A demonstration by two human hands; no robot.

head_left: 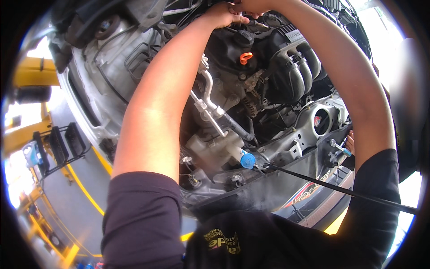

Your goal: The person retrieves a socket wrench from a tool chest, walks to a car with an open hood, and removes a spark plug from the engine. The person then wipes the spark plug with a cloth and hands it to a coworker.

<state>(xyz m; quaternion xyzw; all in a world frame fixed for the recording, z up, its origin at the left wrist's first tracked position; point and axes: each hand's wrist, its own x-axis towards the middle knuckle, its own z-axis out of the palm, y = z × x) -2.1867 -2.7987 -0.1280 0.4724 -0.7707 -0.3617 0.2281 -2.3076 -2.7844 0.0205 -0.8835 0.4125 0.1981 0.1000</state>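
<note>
Both my arms reach far forward over an open car engine bay. My left hand (222,15) is at the far edge of the view, its fingers bent inward and its thumb stretched toward the other hand. My right hand (255,5) meets it there, fingers curled down and partly cut off by the upper edge. Whatever lies between the fingertips is too small and hidden to make out. Just nearer than the hands are a black oil filler cap (243,39) and an orange dipstick loop (245,58) on the engine. The black intake manifold (298,67) curves beneath my right forearm.
A black rod (336,186) slants across the front. The washer reservoir's blue cap (247,160) sits near the bumper. At right, another person's hand (350,142) is by a blue-handled ratchet (341,148). A black tool cart (58,148) and yellow lift parts (36,71) stand left.
</note>
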